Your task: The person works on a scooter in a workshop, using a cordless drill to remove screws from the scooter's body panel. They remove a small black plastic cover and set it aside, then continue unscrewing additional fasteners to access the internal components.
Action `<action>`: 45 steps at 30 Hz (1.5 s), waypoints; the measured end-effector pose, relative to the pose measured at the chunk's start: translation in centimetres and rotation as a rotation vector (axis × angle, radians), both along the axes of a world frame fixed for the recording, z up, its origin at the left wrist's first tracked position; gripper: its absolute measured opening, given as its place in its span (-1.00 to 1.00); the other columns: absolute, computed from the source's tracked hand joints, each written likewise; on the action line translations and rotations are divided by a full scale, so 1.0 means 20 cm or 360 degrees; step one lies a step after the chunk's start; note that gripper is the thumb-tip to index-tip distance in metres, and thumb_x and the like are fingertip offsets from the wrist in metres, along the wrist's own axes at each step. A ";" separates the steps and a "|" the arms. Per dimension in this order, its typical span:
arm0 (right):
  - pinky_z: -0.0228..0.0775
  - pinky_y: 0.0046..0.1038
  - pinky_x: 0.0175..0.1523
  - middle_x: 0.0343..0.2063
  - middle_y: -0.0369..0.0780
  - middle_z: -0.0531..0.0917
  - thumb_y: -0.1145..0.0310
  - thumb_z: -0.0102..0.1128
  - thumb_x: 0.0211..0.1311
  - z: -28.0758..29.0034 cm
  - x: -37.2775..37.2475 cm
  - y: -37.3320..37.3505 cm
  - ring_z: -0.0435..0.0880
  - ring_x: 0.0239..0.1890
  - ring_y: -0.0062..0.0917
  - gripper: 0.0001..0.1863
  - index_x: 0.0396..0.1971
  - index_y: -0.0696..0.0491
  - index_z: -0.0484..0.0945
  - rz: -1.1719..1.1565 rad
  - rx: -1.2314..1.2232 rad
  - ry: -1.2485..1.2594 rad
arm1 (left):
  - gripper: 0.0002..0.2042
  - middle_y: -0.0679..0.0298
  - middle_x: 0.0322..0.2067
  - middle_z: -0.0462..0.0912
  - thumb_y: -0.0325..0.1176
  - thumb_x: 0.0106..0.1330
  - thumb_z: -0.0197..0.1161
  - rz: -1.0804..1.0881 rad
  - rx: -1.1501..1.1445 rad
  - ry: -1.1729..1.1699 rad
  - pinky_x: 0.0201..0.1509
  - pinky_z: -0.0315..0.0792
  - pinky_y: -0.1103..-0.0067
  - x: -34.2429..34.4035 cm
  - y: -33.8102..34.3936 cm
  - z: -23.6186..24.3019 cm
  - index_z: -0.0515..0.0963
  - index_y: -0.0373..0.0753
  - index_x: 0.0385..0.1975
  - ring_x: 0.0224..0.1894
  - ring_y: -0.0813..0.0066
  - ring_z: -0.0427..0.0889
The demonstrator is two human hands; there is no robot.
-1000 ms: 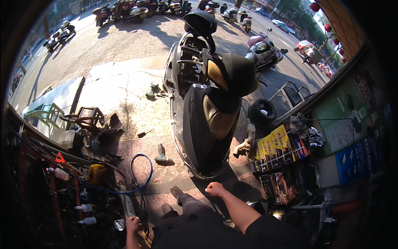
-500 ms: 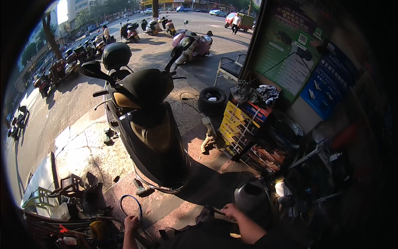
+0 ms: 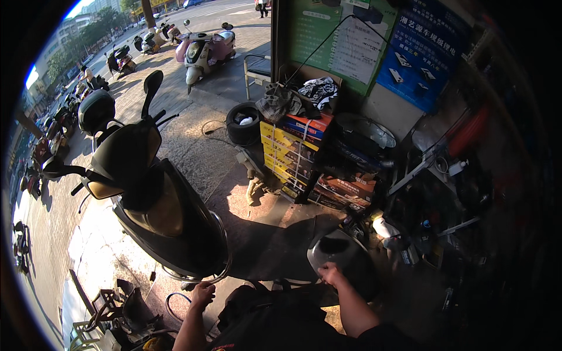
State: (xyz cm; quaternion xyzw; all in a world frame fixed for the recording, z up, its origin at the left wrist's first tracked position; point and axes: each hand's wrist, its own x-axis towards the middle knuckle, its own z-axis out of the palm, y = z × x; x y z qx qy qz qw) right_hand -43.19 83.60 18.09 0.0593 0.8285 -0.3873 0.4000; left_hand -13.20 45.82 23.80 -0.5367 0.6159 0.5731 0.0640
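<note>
At the lower middle, my left hand (image 3: 202, 296) is closed, just in front of a scooter (image 3: 170, 234); what it may hold does not show. Beside it a loop of blue cable or hose (image 3: 168, 305) lies low, and I cannot tell if the hand touches it. My right hand (image 3: 331, 274) has its fingers curled at the near edge of a dark, rounded plastic object (image 3: 345, 248) with a black patch on top. Anything inside these fingers is hidden. The black-clad scooter leans left, its mirrors and handlebar toward the street.
Strapped yellow boxes (image 3: 284, 155), a tire (image 3: 243, 124) and a metal-framed chair (image 3: 256, 73) stand beyond. Cluttered tools and parts (image 3: 404, 240) fill the right side. Broken plastic parts (image 3: 132, 307) lie at lower left. A pink scooter (image 3: 205, 50) is parked outside.
The view has swung right, so the scooter sits further left. My right hand has come up to the edge of the rounded object; my left hand is now nearer the scooter's front.
</note>
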 end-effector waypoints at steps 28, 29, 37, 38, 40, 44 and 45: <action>0.40 -0.55 -0.53 -0.51 -0.30 0.55 0.28 0.16 0.29 0.51 -1.79 -1.03 0.53 -0.56 -0.62 -0.82 -0.33 0.10 0.51 -0.0268 -0.0528 0.0009 | -0.77 0.22 -0.45 0.63 -0.26 0.27 0.16 -0.0336 -0.0129 0.0206 -0.42 0.48 0.55 -1.90 -1.11 0.04 0.53 -0.35 -0.33 -0.46 0.48 0.60; 0.41 -0.53 -0.52 -0.51 -0.30 0.55 0.28 0.16 0.30 0.55 -1.94 -1.07 0.53 -0.56 -0.61 -0.83 -0.32 0.09 0.50 -0.0376 -0.0577 -0.0007 | -0.77 0.22 -0.44 0.63 -0.26 0.27 0.16 -0.0340 -0.0146 0.0183 -0.42 0.48 0.55 -1.95 -1.12 0.06 0.53 -0.34 -0.33 -0.45 0.48 0.61; 0.41 -0.49 -0.57 -0.50 -0.31 0.54 0.35 0.14 0.23 0.76 -2.98 -1.35 0.54 -0.61 -0.59 -0.51 0.17 0.01 0.29 -0.0815 -0.0860 0.0361 | -0.78 0.24 -0.52 0.57 -0.29 0.26 0.18 -0.0016 -0.0092 0.0264 -0.47 0.43 0.60 -2.15 -0.91 0.19 0.52 -0.37 -0.34 -0.51 0.52 0.55; 0.40 -0.49 -0.57 -0.50 -0.32 0.52 0.36 0.15 0.23 0.76 -3.07 -1.38 0.53 -0.62 -0.59 -0.39 0.26 0.01 0.16 -0.0871 -0.0810 0.0426 | -0.79 0.26 -0.54 0.56 -0.31 0.26 0.18 0.0070 -0.0084 0.0209 -0.48 0.42 0.60 -2.18 -0.87 0.21 0.51 -0.36 -0.34 -0.52 0.53 0.54; 0.39 -0.48 -0.58 -0.52 -0.32 0.50 0.37 0.15 0.22 0.78 -3.25 -1.42 0.51 -0.63 -0.60 -0.23 0.38 -0.01 -0.01 -0.0945 -0.0780 0.0470 | -0.80 0.27 -0.54 0.56 -0.31 0.26 0.19 0.0098 -0.0107 0.0211 -0.48 0.41 0.60 -2.24 -0.80 0.25 0.52 -0.36 -0.34 -0.52 0.54 0.54; 0.42 -0.47 -0.53 -0.53 -0.32 0.54 0.27 0.06 0.27 0.87 -3.45 -1.50 0.53 -0.59 -0.58 -0.81 -0.20 0.03 0.48 -0.0808 -0.0990 0.0292 | -0.80 0.23 -0.42 0.61 -0.30 0.30 0.17 0.0076 -0.0143 0.0207 -0.37 0.46 0.56 -2.42 -0.70 0.31 0.52 -0.34 -0.29 -0.41 0.48 0.59; 0.44 -0.47 -0.51 -0.52 -0.31 0.56 0.24 0.04 0.29 0.92 -3.45 -1.51 0.55 -0.56 -0.56 -0.82 -0.35 0.03 0.50 -0.0885 -0.1060 0.0323 | -0.79 0.20 -0.36 0.63 -0.29 0.32 0.15 0.0040 -0.0143 0.0136 -0.33 0.49 0.53 -2.48 -0.68 0.33 0.52 -0.34 -0.26 -0.37 0.45 0.62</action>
